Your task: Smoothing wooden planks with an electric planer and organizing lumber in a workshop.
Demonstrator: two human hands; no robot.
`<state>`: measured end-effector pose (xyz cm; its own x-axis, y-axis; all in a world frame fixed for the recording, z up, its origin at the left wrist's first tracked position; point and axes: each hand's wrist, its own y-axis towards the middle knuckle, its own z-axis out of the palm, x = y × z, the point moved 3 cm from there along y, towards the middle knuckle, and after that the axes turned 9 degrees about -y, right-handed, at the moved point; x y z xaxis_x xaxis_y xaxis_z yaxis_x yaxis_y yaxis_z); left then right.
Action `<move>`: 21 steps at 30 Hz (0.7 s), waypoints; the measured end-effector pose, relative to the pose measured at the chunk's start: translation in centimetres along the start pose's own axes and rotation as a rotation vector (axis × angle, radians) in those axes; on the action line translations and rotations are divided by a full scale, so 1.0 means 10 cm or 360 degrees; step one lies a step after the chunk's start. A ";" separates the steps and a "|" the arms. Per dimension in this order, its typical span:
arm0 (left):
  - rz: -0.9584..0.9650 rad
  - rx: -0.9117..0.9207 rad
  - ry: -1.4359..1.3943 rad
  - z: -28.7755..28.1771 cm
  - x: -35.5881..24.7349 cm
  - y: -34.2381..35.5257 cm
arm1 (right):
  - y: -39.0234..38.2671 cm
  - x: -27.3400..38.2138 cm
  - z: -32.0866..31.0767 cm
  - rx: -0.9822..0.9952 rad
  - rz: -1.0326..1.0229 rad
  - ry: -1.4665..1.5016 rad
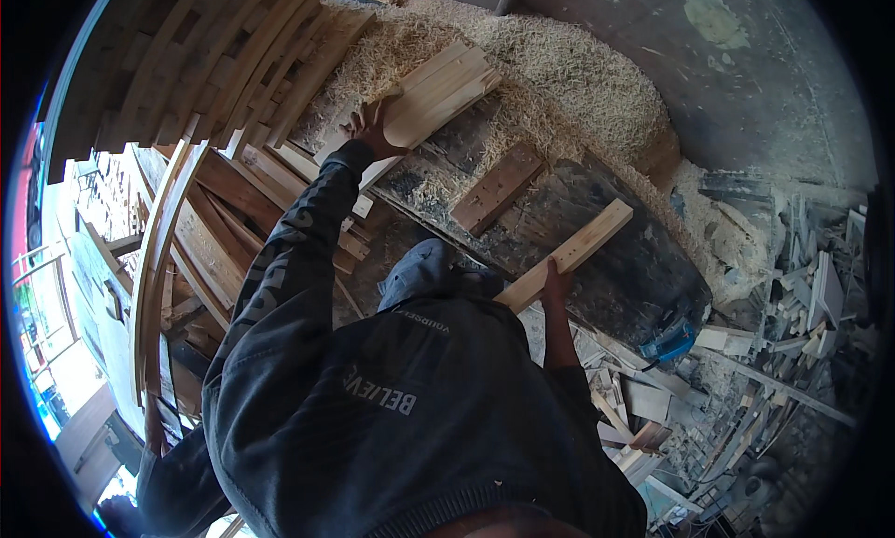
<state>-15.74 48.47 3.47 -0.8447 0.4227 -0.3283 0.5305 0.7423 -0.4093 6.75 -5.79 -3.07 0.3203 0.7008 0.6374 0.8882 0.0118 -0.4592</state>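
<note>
My left hand [375, 132] lies with its fingers spread against pale planed boards [438, 95], which rest side by side at the far end of a dark workbench [606, 258]. My right hand [557, 282] grips a short pale wooden batten [587, 240] near its close end, with the batten slanting across the bench. Between the two hands a reddish-brown wood block [497, 188] lies on the bench top. Part of the palm side of each hand is hidden.
Wood shavings [587, 81] are heaped behind the bench. Stacked boards [186, 53] and curved planks [172, 249] stand left, where another person's sleeve [182, 482] shows. A blue tool [669, 342] sits at the bench's right end. Offcuts [811, 305] lie at right.
</note>
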 end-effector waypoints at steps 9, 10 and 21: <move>-0.0011 0.0051 0.0371 0.09 -0.13 -0.07 | 0.01 -0.06 -0.04 0.0075 0.0024 0.0056; -0.0008 0.0050 0.0378 0.09 -0.14 -0.07 | -0.01 -0.05 -0.05 0.0033 0.0022 0.0084; -0.0268 0.0047 -0.0018 0.29 -0.42 -0.34 | -0.47 0.82 0.33 -0.0019 -0.0489 0.0270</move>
<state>-13.82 42.68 3.72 -0.9210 0.2879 -0.2623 0.3837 0.7866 -0.4838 4.12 2.24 2.32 0.0867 0.5371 0.8391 0.9551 0.1946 -0.2233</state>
